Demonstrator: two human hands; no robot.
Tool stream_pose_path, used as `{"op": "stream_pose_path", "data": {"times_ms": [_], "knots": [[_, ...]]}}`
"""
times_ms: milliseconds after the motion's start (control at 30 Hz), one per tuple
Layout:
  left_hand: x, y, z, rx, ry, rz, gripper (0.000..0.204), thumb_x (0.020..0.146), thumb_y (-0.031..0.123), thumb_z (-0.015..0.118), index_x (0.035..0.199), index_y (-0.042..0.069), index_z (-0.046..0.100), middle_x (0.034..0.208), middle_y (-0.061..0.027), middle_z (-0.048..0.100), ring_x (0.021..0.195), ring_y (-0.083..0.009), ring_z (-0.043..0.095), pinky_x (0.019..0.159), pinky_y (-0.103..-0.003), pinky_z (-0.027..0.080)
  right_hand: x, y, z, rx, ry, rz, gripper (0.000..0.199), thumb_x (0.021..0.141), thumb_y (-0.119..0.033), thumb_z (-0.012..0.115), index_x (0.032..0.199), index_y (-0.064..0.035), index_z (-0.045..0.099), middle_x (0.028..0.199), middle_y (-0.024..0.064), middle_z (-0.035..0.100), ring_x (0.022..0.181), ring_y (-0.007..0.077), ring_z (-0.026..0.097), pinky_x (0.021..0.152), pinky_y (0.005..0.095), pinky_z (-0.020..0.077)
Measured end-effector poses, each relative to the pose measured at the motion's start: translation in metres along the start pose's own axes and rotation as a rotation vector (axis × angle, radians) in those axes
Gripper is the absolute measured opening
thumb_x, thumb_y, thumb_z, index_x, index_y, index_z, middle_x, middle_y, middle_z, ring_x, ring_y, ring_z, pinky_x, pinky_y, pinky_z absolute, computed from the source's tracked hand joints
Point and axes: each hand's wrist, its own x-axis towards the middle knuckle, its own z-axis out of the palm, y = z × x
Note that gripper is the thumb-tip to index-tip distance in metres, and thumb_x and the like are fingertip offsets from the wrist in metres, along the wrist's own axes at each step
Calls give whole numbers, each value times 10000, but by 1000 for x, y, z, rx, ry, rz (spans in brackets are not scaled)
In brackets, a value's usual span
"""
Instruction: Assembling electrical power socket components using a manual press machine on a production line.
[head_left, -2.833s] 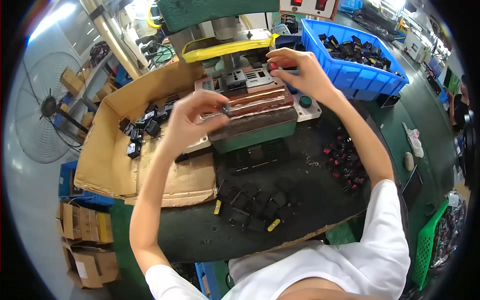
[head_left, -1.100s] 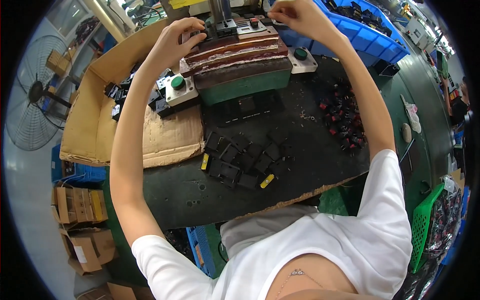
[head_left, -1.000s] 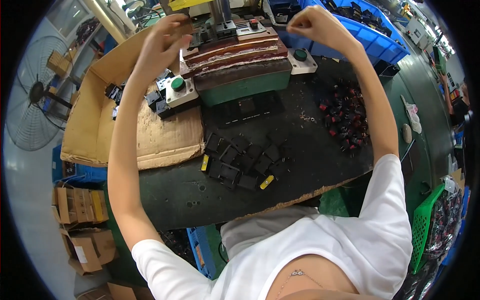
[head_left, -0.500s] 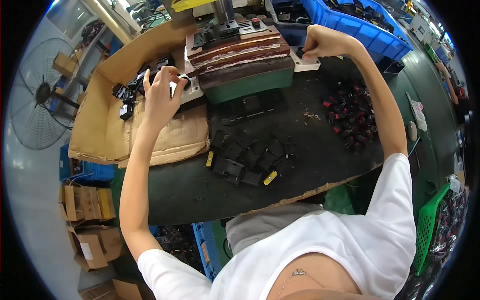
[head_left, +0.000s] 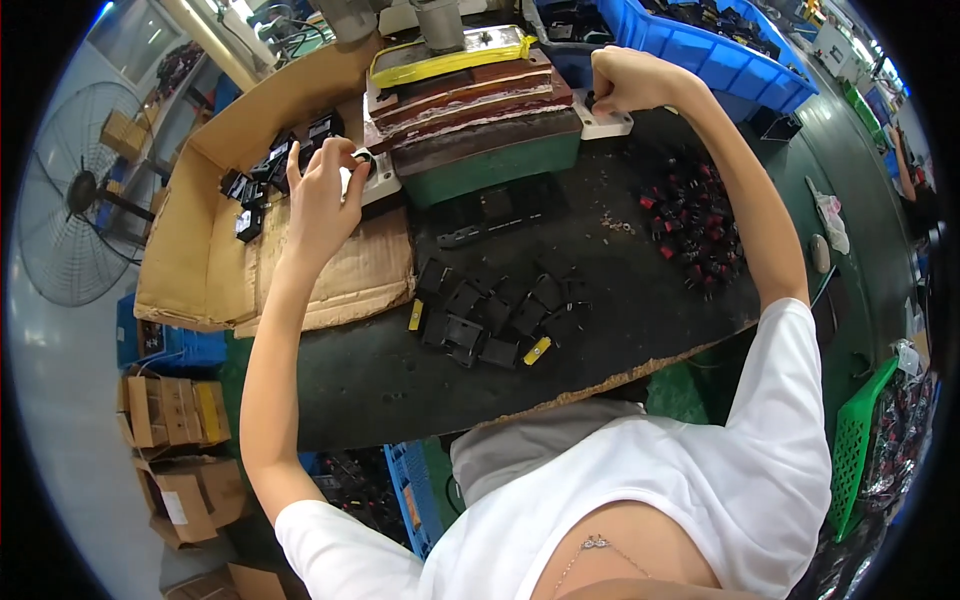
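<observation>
My left hand (head_left: 322,195) is at a white button box (head_left: 384,182) left of the press, its fingers bent but apart and the thumb side by the round button. On the right, my right hand (head_left: 640,80) is curled into a fist over a second white button box (head_left: 606,124), the thumb side down on its dark button. Between them stands a press with a layered brown and green base (head_left: 490,160). Its yellow-edged upper plate (head_left: 450,62) is down on the base, covering the fixture underneath.
Black plastic housings (head_left: 490,315) lie mid-table, with small red-and-black parts (head_left: 695,225) to the right. A cut-open cardboard box (head_left: 190,230) holds black parts on the left. A blue crate (head_left: 725,50) stands at the far right. A dark flat bar (head_left: 490,225) lies before the press.
The press's yellow-edged plate has come down onto the base and now hides the fixture and its parts. Both hands stay at their button boxes.
</observation>
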Motion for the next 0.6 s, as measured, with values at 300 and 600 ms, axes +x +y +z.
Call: {"op": "stream_pose_path", "data": {"times_ms": [300,600], "knots": [[20,89,-84,-1011,-123,-87,488,937,406,338,1040,-34,525,1079,-157,577,920,-227,580,874,-349,405,-55,-29,-40,361,-49,-336,206,780,-42,622,974,24,635,747,109,618,654,204,595,591,288,465],[43,129,-114,-1724,32,93,463,926,363,310,1107,-32,471,1143,-192,511,937,-288,565,927,-412,383,-84,-95,-117,307,398,-587,226,872,-129,482,932,18,643,856,92,608,749,186,584,651,286,442]]}}
